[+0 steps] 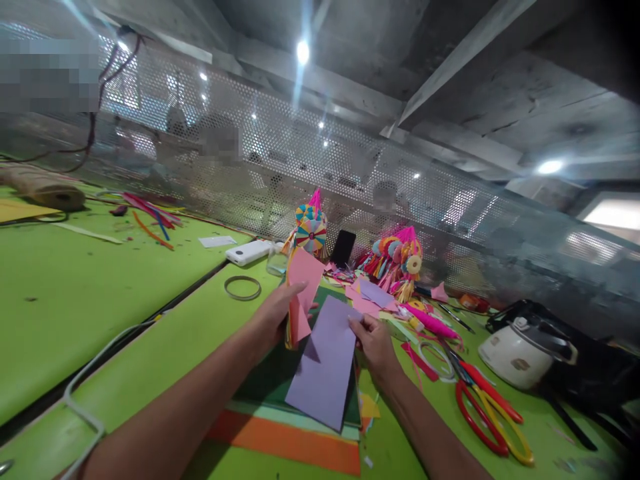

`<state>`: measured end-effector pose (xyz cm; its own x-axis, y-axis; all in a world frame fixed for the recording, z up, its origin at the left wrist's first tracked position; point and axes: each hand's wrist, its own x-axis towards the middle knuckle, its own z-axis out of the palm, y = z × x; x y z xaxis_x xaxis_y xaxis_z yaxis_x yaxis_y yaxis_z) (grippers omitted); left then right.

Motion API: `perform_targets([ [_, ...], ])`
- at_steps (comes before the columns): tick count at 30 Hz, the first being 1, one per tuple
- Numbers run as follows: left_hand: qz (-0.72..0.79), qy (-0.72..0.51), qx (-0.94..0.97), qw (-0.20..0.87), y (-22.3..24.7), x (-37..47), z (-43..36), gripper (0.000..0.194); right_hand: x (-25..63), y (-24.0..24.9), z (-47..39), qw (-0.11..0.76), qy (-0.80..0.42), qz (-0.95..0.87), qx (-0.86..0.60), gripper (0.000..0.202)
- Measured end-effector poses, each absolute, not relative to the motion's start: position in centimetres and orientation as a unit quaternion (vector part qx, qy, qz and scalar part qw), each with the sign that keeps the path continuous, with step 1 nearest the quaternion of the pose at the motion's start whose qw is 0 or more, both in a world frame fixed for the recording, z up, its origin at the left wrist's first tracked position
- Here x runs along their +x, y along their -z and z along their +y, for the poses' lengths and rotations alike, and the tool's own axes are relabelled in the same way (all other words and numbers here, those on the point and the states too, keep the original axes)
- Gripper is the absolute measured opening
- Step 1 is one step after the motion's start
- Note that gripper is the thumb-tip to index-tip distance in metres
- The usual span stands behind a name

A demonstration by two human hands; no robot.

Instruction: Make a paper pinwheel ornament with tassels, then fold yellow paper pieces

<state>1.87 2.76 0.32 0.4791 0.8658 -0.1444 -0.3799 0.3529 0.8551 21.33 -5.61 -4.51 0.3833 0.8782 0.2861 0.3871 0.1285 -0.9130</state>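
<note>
Left hand [281, 310], half curled, clasps folded pink paper sheets [306, 272] in the head view; the right hand [376, 341] pinches a rectangular lavender paper sheet [324, 367] near its upper-right corner, seemingly to steady it, above a flat dark-green sheet [270, 377].

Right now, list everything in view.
sheet: one, purple, centre
folded papers: several, pink, yellow, beside sheet
layers: several, green, orange, beneath
decorations: two, multicoloured, back
phone: one, black, back
device: one, white, back
ring: one, grey, left
cables: several, white, dark, left
roll: one, brown, left
scissors: count unclear, red, yellow, right
pot: one, white, right
scraps: many, mixed, scattered
tabletops: two, green, below
left grip: one, on papers
right grip: one, on sheet
</note>
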Motion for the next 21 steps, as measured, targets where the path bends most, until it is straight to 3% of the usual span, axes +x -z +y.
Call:
perform_targets([
  [4, 0.264, -0.389, 0.405, 0.784, -0.9, 1.2, 2.5, 0.055, 21.5, 5.3, -4.7, 0.510, -0.166, -0.543, -0.646, 0.039],
  [10, 0.249, -0.281, 0.383, 0.844, -1.1, 1.4, 1.4, 0.053, 21.3, 3.8, -4.1, 0.542, -0.084, -0.521, -0.654, 0.032],
  [15, 0.236, -0.193, 0.433, 0.848, -1.0, 2.3, -0.2, 0.045, 20.4, 1.8, -4.7, 0.563, -0.167, -0.511, -0.627, 0.042],
  [21, 0.227, -0.160, 0.465, 0.841, -1.4, 2.4, -0.7, 0.044, 20.0, 1.4, -5.4, 0.548, -0.069, -0.525, -0.648, 0.046],
])
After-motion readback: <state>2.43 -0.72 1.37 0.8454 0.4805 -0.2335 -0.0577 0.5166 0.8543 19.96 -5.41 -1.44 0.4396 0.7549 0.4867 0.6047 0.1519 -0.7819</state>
